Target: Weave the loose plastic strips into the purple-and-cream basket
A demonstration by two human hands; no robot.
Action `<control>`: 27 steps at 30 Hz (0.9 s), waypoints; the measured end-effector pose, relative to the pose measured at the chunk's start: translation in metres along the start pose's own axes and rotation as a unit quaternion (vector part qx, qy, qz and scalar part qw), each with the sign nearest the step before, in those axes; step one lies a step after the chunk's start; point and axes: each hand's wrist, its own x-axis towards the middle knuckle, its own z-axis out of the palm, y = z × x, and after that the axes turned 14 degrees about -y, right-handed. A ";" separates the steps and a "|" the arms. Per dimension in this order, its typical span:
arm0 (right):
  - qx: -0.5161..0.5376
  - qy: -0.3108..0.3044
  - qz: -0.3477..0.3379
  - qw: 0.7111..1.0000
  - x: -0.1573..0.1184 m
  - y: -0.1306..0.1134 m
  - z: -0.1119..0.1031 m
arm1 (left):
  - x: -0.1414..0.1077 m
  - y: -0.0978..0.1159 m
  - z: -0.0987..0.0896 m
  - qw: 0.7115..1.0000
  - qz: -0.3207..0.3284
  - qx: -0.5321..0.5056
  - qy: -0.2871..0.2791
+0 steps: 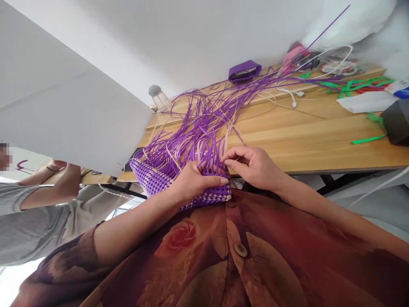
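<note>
The left forearm [134,228] reaches in from the near left, its hand [193,181] clasped, thumb stretched to the right, fingers reaching to the far side (partly hidden). The right forearm [335,217] slants in from the near right; the right hand [257,168] bends its fingers inward, index finger and thumb tips pinched close together.

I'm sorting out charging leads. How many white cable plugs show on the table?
2: one plug nearer the front edge of the table, the other plug just behind it, rightward. More may be hidden in the clutter.
</note>
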 end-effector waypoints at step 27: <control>-0.363 -0.108 -0.143 0.914 0.003 0.015 -0.005 | -0.050 0.005 -0.122 0.767 0.002 0.403 0.498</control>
